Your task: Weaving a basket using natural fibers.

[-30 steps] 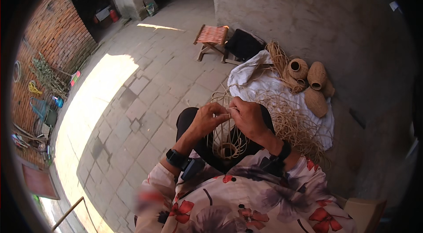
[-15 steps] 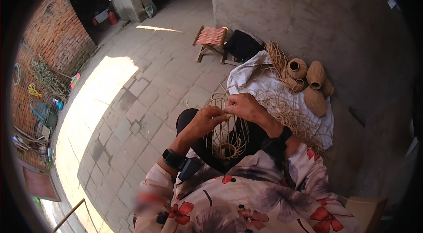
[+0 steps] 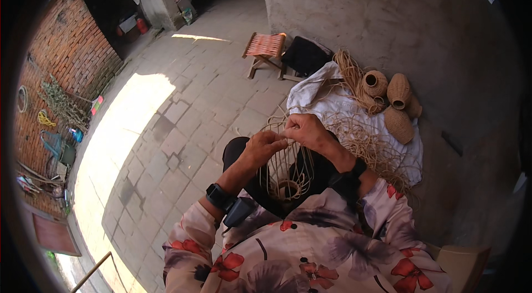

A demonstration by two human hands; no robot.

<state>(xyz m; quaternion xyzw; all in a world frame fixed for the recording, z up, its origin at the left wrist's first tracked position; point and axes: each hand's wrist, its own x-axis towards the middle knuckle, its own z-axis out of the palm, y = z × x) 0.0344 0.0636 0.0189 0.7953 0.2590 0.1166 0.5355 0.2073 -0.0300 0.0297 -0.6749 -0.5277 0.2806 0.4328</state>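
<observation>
An open cage-like frame of tan weaving strands, with a small ring at its lower end, rests between my knees. My left hand pinches at the strands near the top of this frame. Just right of it and slightly higher, my right hand is also closed on the strands, its fingertips close against the left ones. The exact point they grip is too small to make out. Loose tan strands are heaped beside my right forearm on a white cloth.
Several woven vessels sit on the cloth by a plastered wall. A folding stool stands ahead, beside a black bundle. Plants, a hose and containers line the brick wall at left, beyond a sunlit strip of paving.
Compared with a second ago, my right hand has shifted up, with its back more level across the top of the frame. My left hand stays close by at the strands with little movement.
</observation>
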